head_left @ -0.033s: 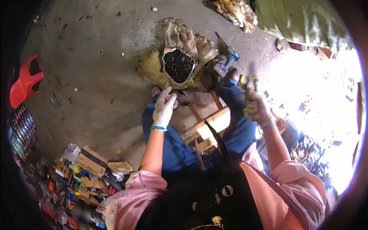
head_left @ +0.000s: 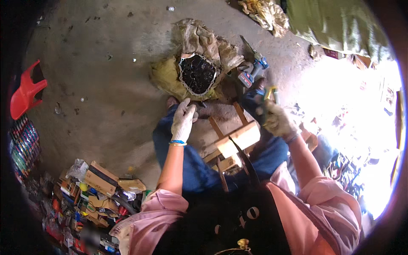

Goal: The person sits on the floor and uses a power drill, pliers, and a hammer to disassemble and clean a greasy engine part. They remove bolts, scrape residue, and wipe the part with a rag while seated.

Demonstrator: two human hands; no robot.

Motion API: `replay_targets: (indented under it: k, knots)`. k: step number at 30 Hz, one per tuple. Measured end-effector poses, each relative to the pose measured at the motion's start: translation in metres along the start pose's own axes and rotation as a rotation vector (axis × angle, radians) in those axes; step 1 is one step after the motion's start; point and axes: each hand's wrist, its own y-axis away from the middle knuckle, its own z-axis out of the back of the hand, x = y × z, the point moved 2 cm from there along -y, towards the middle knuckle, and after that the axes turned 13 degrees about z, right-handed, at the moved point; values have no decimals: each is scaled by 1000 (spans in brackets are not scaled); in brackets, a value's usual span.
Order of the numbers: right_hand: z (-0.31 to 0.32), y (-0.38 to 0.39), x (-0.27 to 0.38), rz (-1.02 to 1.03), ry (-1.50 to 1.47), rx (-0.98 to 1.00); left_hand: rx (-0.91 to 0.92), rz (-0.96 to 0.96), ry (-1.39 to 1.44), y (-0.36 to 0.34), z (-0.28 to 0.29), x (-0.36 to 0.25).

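Observation:
My left hand (head_left: pixel 182 121), in a white glove, is near the lower edge of a metal casing (head_left: pixel 182 70) with a scalloped rim. Its fingers point toward the casing, with the thumb a little apart; I see nothing held. The casing's hollow looks black and oily, and it rests on crumpled yellowish sacking (head_left: pixel 163 76). A short dark rod (head_left: pixel 203 103) sticks out just below the rim. My right hand (head_left: pixel 279 120), gloved too, is raised to the right, closed around a hand tool (head_left: pixel 272 90) with yellow and green parts. Motion blurs the tool's grey end.
A blue cordless power tool (head_left: pixel 256 71) lies right of the casing. Between my legs is a wooden stool-like frame (head_left: pixel 242 138). A red plastic chair (head_left: pixel 26 95) stands far left, with cartons (head_left: pixel 101 178) and clutter at lower left. Green cloth (head_left: pixel 335 23) covers something upper right.
My right hand has moved slightly left and down with the tool, whose angle has changed. The left hand has stayed almost in place by the casing. The wooden frame appears slightly shifted to the right.

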Motion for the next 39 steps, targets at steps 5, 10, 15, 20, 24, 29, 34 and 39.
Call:
replay_targets:
  k: [5,10,15,20,24,29,34,39]
  knots:
    - [76,-104,-66,-154,615,60,-209,306,283,-149,-5,131]
    - [140,-149,-97,-258,492,-7,-464,460,558,-240,13,203]
    - [144,-196,-84,-103,765,-113,-395,390,603,-280,28,201]
    - [124,-194,-75,179,440,-40,-347,246,624,-298,26,194]
    - [130,-171,-81,327,407,56,-390,101,485,-283,15,185]
    - [141,-172,-92,657,743,329,-656,-115,-511,-231,-7,96]
    - [164,-165,-101,533,814,276,-721,-199,-846,-192,-26,28]
    - [163,-146,-99,555,1075,349,-872,-380,-1037,-174,-45,28]
